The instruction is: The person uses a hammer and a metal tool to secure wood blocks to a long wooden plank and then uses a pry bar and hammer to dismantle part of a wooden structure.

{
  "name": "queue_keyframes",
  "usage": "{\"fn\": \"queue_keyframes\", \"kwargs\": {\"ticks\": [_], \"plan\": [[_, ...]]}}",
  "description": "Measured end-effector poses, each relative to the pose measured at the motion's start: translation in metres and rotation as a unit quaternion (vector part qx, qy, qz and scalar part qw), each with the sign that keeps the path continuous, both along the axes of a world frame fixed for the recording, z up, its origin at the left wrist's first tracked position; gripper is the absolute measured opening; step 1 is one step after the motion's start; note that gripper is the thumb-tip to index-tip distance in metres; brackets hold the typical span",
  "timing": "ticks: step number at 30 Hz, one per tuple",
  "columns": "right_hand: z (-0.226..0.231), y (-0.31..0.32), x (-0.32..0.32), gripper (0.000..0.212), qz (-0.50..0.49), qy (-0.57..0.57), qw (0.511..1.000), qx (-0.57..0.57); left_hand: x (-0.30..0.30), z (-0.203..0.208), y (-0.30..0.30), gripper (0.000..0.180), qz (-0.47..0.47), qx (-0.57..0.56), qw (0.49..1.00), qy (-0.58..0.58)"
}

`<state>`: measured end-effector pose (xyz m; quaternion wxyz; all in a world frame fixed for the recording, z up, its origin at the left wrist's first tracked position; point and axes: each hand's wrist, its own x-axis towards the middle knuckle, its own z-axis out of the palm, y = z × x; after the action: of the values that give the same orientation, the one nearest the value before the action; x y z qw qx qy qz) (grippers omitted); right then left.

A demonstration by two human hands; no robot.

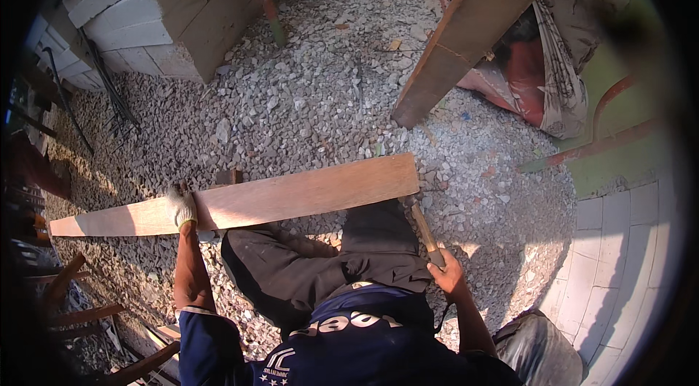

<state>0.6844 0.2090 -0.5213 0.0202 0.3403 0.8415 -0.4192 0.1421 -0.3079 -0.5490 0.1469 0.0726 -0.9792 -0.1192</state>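
A long, flat wooden plank [313, 188] lies across in front of my knees, its wide end to the right and its far end toward the left. My left hand [182, 208], in a whitish work glove, is closed over the plank left of its middle. Bare, my right hand [448, 277] grips the lower handle of a hammer [422, 227]. The hammer's head is at the plank's right end, close to its lower corner; whether they touch I cannot tell. Beneath the plank, behind its upper edge, a small wooden block [228, 177] shows in part.
Loose gravel [320, 87] covers the ground. Pale blocks [156, 22] are stacked at the upper left. A broad timber board [473, 29] slants in at the upper right beside sacks [539, 73]. A rusty metal bar [590, 151] and a block wall [619, 240] stand at the right.
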Motion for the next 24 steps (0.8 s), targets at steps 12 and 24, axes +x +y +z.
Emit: {"fn": "queue_keyframes", "kwargs": {"ticks": [12, 24], "plan": [[-0.017, 0.081, -0.145, 0.047, 0.029, 0.067, 0.991, 0.115, 0.114, 0.045, 0.049, 0.035, 0.259, 0.616, 0.74, 0.079], [0.022, -0.046, -0.401, 0.079, 0.438, -0.072, 0.869, 0.218, 0.106, -0.085, 0.079, 0.049, 0.267, 0.564, 0.768, 0.143]]}}
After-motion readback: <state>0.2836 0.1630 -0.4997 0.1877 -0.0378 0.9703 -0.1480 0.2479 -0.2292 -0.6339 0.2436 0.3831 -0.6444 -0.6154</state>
